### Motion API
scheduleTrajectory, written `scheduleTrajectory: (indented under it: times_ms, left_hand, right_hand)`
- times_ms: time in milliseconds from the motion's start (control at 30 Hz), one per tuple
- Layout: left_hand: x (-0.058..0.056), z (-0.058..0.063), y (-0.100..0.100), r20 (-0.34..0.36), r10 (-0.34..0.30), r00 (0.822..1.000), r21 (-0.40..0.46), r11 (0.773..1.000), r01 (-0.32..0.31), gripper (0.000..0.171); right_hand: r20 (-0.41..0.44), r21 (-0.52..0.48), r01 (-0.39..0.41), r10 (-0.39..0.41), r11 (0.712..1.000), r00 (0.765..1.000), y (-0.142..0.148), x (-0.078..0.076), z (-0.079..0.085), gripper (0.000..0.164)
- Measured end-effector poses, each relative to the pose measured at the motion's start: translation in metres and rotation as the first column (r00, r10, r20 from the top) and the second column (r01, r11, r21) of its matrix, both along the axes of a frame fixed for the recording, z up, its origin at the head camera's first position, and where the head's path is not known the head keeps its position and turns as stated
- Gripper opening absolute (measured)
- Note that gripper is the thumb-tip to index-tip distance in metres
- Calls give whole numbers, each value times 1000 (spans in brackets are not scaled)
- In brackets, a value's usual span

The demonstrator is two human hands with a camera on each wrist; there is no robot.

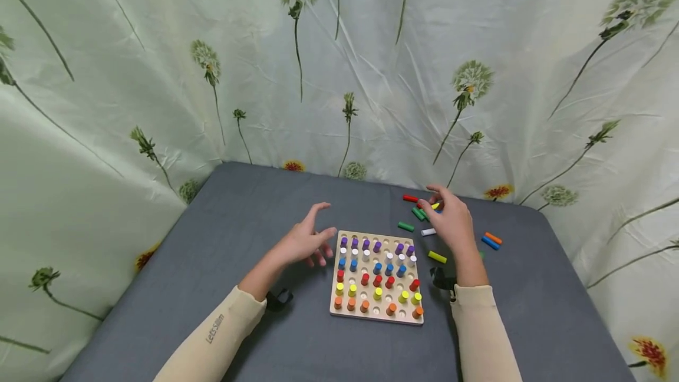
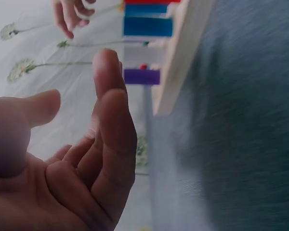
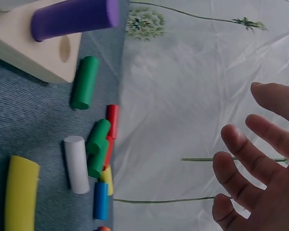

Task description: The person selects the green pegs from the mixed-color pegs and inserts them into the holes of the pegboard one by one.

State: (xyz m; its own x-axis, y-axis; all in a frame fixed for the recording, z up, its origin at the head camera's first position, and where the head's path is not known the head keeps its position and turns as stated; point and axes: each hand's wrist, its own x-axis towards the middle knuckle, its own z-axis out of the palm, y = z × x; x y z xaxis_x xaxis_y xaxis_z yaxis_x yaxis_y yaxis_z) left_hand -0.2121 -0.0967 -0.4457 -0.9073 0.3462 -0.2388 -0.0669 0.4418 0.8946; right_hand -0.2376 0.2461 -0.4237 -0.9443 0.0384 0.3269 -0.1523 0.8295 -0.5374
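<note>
A wooden pegboard (image 1: 356,316) lies on the table, with rows of purple, white, blue, red, yellow and orange pegs standing in it and some bare holes between them. My left hand (image 1: 305,241) hovers beside its far left corner, fingers loosely bent and holding nothing. Over the loose pegs behind the board hangs my right hand (image 1: 451,220). In the right wrist view its fingers (image 3: 236,178) are spread and relaxed, with nothing in them. Beneath and around it lie a green peg (image 1: 405,226), a white peg (image 1: 428,231), a yellow peg (image 1: 437,257) and a red peg (image 1: 411,198).
Farther right, an orange peg (image 1: 493,237) and a blue peg (image 1: 490,243) lie side by side. A grey cloth (image 1: 254,211) covers the table. Curtains with a dandelion print (image 1: 371,75) hang behind it and along both sides.
</note>
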Motion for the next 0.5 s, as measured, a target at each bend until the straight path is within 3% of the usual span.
scheduleTrajectory:
  times_ms: [233, 500]
  left_hand:
    - [12, -22, -4, 71, -71, 995, 32, 997, 68, 66]
    - [14, -40, -5, 187, -121, 975, 97, 990, 104, 65]
  right_hand:
    - [94, 34, -43, 39, 999, 995, -3, -7, -12, 35]
    - [241, 83, -116, 93, 990, 966, -6, -15, -28, 29]
